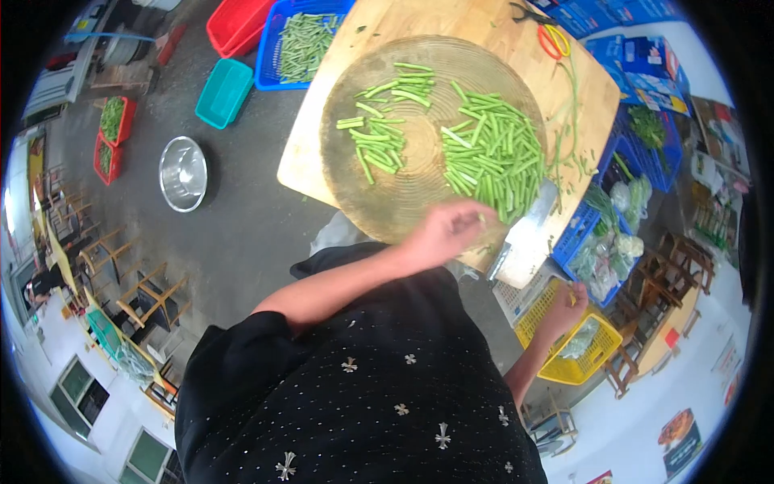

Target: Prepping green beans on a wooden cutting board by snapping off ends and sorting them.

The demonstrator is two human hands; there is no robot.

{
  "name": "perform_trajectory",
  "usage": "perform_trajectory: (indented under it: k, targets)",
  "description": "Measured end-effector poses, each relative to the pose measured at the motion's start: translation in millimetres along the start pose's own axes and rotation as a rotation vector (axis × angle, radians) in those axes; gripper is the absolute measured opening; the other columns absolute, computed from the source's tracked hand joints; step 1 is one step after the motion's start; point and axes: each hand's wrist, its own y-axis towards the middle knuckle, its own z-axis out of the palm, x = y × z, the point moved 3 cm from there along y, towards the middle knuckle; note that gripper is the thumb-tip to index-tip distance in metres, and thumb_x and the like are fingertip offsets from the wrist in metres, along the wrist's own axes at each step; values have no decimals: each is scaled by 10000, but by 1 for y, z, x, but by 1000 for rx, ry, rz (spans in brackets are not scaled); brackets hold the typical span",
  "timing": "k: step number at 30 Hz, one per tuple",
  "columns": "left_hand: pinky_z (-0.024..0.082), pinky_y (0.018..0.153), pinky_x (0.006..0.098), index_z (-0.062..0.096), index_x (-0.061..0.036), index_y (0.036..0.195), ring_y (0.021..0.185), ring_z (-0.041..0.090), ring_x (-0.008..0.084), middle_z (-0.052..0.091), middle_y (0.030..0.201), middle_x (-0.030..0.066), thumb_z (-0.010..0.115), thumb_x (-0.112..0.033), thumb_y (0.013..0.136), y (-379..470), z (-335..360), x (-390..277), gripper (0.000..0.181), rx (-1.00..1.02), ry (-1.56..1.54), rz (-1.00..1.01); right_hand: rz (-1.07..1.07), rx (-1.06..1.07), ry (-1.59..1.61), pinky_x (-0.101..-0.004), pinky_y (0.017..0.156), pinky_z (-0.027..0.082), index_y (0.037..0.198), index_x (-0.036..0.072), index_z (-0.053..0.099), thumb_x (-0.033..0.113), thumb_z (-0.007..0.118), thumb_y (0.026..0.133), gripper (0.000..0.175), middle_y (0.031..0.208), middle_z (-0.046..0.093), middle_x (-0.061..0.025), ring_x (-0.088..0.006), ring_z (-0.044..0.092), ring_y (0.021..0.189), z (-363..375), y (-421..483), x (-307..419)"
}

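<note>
A round wooden chopping block lies on a pale wooden board. Cut green bean pieces form a large pile on its right side and a smaller group on its left. My left hand, blurred, is over the block's near edge beside the large pile; its fingers are bent, and a small pale bit shows at the fingertips. My right hand hovers over a yellow basket, fingers curled; whether it holds anything is unclear. A cleaver rests at the board's right edge, between the pile and my right hand.
Scissors and trimmings lie on the board. Beyond its left edge are a blue basket of cut beans, a teal basket and a steel bowl. Right of the board stand blue vegetable crates, the yellow basket and wooden stools.
</note>
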Motion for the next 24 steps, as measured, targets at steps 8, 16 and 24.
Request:
perform_trajectory:
  k: [8, 16, 24]
  targets:
    - [617, 800, 363, 744, -34, 1442, 898, 750, 219, 802, 1097, 137, 862, -151, 1036, 87, -53, -48, 439, -355, 1043, 486, 61, 243, -88, -388, 935, 617, 1534, -12, 692, 171, 823, 1069, 516, 1408, 767, -183, -273, 776, 1136, 30, -34, -73]
    - [608, 788, 348, 843, -57, 1231, 878, 757, 193, 825, 1107, 118, 793, -36, 1047, -4, -137, -51, 192, -581, 794, 113, -88, 335, -71, -398, 951, 614, 1437, -16, 750, 138, 773, 1096, 376, 1353, 794, -164, -266, 769, 1098, 68, -58, 36]
    - [562, 1158, 494, 766, -85, 1456, 1367, 680, 408, 716, 1505, 187, 738, 67, 975, -47, -197, -52, 506, -577, 1201, 258, -400, 605, 21, -426, 1034, 598, 1395, -27, 757, 136, 775, 1093, 344, 1327, 794, -184, -294, 775, 1156, 148, -64, 140]
